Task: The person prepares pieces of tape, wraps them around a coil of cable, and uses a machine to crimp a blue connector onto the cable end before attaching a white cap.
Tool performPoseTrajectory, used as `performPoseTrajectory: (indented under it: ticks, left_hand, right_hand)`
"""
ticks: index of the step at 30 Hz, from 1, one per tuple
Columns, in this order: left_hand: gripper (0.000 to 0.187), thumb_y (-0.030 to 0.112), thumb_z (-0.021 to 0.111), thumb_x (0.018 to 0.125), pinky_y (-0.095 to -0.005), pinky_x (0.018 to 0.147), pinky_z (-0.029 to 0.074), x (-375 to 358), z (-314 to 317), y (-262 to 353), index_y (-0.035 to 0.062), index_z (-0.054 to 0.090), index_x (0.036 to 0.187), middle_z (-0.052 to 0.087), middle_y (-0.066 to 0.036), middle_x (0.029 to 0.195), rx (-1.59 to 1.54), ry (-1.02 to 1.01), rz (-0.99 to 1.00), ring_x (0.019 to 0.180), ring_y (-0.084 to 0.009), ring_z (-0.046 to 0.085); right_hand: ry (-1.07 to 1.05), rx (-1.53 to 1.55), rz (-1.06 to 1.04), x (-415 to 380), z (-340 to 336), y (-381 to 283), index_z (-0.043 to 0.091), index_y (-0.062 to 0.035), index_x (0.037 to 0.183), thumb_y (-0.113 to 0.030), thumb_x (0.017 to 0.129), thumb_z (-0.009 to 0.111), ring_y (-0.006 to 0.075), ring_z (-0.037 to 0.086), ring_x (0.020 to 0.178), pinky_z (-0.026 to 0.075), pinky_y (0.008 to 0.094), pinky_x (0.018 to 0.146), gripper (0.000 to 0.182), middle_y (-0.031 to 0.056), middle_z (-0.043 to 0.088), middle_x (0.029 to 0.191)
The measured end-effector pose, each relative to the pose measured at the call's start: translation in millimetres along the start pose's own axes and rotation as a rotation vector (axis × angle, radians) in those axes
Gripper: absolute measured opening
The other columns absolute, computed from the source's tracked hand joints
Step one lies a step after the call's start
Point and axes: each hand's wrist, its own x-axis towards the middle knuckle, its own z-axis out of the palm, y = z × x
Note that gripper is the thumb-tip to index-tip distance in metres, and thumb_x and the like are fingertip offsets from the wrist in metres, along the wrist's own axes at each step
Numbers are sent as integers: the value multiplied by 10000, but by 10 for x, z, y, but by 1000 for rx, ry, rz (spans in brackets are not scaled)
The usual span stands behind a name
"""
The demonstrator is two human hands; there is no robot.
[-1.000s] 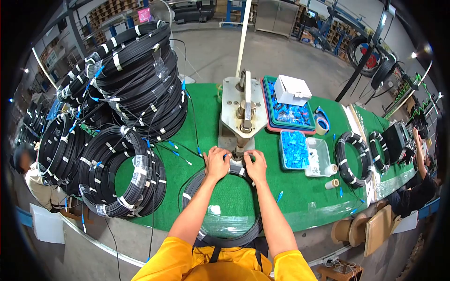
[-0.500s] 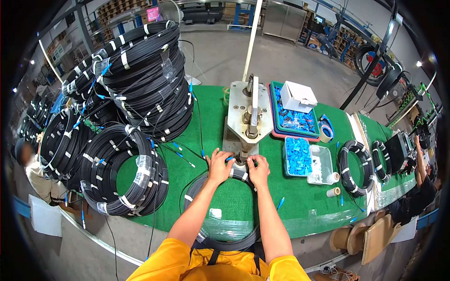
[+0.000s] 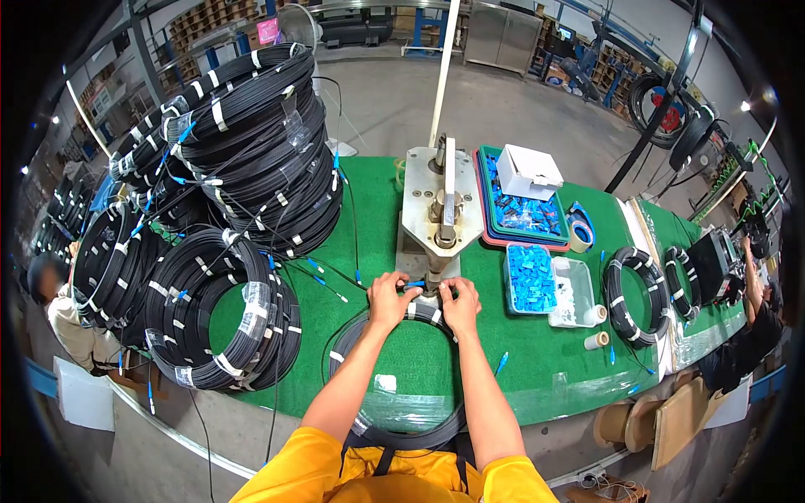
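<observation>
My left hand (image 3: pixel 389 300) is closed on a small blue connector (image 3: pixel 414 285) at the foot of the metal press (image 3: pixel 443 201). Opposite it, my right hand (image 3: pixel 459 307) has its fingers pinched together under the press head; whatever lies between them is too small to make out. A black cable coil (image 3: pixel 352 337) lies on the green mat below my hands, its near edge close to my body and its sides under my forearms. White tape wraps parts of the coil's top edge.
Tall stacked black coils (image 3: pixel 268 159) and more coils (image 3: pixel 222 310) fill the left. Rightward are a green tray (image 3: pixel 528 225) bearing a white box (image 3: pixel 530 172), a tub of blue parts (image 3: pixel 531 281), a clear container (image 3: pixel 573 293) and a taped coil (image 3: pixel 635 298). People work at both sides.
The blue connector in my left hand has shifted slightly right, toward the press. The view has moved a little; my hands stay in nearly the same place.
</observation>
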Motion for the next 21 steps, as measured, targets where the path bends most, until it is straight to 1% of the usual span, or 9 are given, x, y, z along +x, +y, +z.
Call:
performPoseTrajectory:
  ticks: [1,5,7,8,10,14,16,19,21]
  left_hand:
    - [290,311,786,791,-455,786,467,-1,2,5,69,717,936,677,-95,888,-34,12,51,897,-313,622]
    - [297,294,778,808,-443,741,489,-14,-3,20,31,706,924,670,-123,849,-22,27,91,844,-321,634]
    - [291,276,771,817,-428,691,500,-9,6,12,11,695,911,653,-157,802,-96,-95,-67,761,-327,636]
    - [291,276,771,817,-428,691,500,-1,10,10,11,695,911,653,-157,802,-97,-96,-64,761,-327,636]
    - [275,251,756,828,-426,635,494,-2,31,-27,-7,684,894,632,-175,767,-88,-47,26,696,-332,627]
    - [255,240,738,840,-429,635,491,-13,10,3,-7,687,880,641,-176,771,-75,-28,52,703,-327,633]
    - [237,222,725,842,-431,634,492,-24,-77,123,-10,689,879,646,-181,784,-42,-86,7,709,-325,641]
    - [237,220,728,835,-428,638,496,23,-42,27,-8,690,884,641,-178,776,-124,-108,-25,705,-322,640]
    - [234,211,725,831,-428,639,496,24,-3,-12,-13,688,888,638,-176,770,-124,-98,-37,700,-321,636]
  right_hand:
    - [0,1,0,1,2,-3,724,-200,997,-358,874,691,271,494,1222,310,494,1025,202,47,592,1228]
    - [9,-5,2,-15,1,-18,724,-200,992,-346,873,696,268,497,1210,312,489,1015,191,40,597,1211]
    - [13,-1,1,-20,-8,-26,724,-199,990,-342,872,697,266,498,1205,312,486,1013,187,36,599,1204]
    - [17,-6,3,-20,-7,-35,724,-199,989,-340,872,697,265,497,1204,311,484,1012,186,34,601,1198]
    - [22,-9,8,-22,-12,-46,724,-198,989,-338,872,697,263,497,1202,310,482,1012,185,32,603,1191]
    - [17,0,9,-19,-16,-49,724,-194,986,-329,869,701,265,495,1204,306,483,1016,180,33,605,1187]
    - [21,2,10,-32,-10,-40,723,-193,984,-326,867,703,266,495,1204,305,485,1017,179,33,605,1187]
    - [15,1,9,-26,-16,-51,725,-191,983,-324,865,706,268,495,1205,302,487,1020,179,33,605,1187]
    - [18,2,9,-30,-23,-64,726,-197,991,-326,867,704,271,494,1206,302,488,1022,181,35,606,1185]
